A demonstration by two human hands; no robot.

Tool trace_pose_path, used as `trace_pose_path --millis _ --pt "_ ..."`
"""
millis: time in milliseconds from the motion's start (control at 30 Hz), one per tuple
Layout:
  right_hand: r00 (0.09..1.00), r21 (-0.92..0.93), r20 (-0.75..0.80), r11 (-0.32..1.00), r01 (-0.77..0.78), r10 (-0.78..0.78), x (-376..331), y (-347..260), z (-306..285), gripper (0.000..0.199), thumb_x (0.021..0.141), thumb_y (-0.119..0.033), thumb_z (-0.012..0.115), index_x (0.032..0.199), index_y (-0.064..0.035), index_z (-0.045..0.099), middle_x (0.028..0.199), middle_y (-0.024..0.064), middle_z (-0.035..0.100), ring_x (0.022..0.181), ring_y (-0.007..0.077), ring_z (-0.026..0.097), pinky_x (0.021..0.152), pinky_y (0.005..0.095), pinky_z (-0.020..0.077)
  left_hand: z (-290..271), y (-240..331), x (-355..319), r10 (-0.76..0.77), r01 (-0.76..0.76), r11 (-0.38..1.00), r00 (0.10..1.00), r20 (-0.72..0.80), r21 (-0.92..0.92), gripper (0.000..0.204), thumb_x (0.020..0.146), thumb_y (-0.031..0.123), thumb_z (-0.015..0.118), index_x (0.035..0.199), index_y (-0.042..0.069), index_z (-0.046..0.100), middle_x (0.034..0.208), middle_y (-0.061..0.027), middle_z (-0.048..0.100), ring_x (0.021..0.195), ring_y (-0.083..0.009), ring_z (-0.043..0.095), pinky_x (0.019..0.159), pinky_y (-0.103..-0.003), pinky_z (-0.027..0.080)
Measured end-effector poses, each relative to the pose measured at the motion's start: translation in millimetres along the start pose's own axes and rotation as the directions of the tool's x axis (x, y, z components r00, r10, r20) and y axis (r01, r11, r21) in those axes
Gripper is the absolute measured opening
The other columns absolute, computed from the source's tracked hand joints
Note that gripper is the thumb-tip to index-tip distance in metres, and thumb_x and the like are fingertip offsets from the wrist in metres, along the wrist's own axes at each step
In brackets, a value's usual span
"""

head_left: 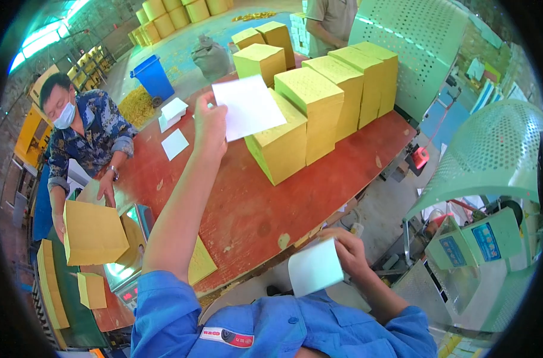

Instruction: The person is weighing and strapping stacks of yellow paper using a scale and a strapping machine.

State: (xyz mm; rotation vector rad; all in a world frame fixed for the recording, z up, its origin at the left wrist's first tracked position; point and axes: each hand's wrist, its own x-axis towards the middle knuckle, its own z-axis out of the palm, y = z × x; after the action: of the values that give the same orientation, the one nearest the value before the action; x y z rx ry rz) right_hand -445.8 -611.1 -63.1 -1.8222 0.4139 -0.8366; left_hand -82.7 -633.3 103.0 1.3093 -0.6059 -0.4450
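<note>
Left hand [210, 122] raised with white sheet [248, 106], right hand [348, 250] low

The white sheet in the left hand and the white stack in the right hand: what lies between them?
In the head view, between the white sheet and white stack lies red tabletop, bare except chipped spots.

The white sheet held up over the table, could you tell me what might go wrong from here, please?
1. The white sheet is pinched only at its edge by the left hand; it could slip or crease.
2. It hangs right beside the yellow paper stacks; a sweep could topple one.
3. The right hand holds a white paper bundle beyond the red table edge; loose sheets could drop.
</note>
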Motion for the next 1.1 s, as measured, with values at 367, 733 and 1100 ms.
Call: trace_pose_path --millis 367,733,1100 --pt "0.917 0.333 0.079 0.857 -0.394 0.391 90.3 95.4 -8.2 0.015 0.092 -0.005 0.055 0.101 0.0029 0.064 0.082 -0.0012 0.06 0.075 0.0061 0.053 0.067 0.0222 0.0426 27.1 -36.2 17.9 0.004 -0.021 0.937 0.999 0.05 0.349 0.059 0.081 -0.012 0.05 0.139 -0.002 0.041 0.116 -0.019 0.06 0.102 -0.0205 0.06 0.086 -0.031 0.048" --pt "0.913 0.139 0.219 0.915 -0.379 0.345 101.5 109.7 -12.0 0.012 0.091 -0.006 0.057 0.099 0.0017 0.063 0.076 0.0015 0.059 0.072 0.0082 0.052 0.065 0.0249 0.0429 44.8 -41.4 7.2 0.203 -0.155 0.549 0.978 0.049 0.821 0.04 0.081 0.006 0.063 0.12 0.0 0.061 0.109 -0.0181 0.065 0.097 -0.0277 0.064 0.085 -0.037 0.05" --pt "0.952 0.122 0.209 0.96 -0.253 0.225 92.9 103.9 -13.5 0.016 0.09 -0.005 0.058 0.104 0.0013 0.064 0.075 0.0055 0.061 0.069 0.0096 0.055 0.064 0.0263 0.0459 46.8 -39.2 3.2 0.115 -0.087 0.264 0.992 0.058 0.961 0.041 0.079 0.022 0.069 0.119 0.013 0.064 0.108 -0.0134 0.057 0.102 -0.0293 0.059 0.084 -0.041 0.049"
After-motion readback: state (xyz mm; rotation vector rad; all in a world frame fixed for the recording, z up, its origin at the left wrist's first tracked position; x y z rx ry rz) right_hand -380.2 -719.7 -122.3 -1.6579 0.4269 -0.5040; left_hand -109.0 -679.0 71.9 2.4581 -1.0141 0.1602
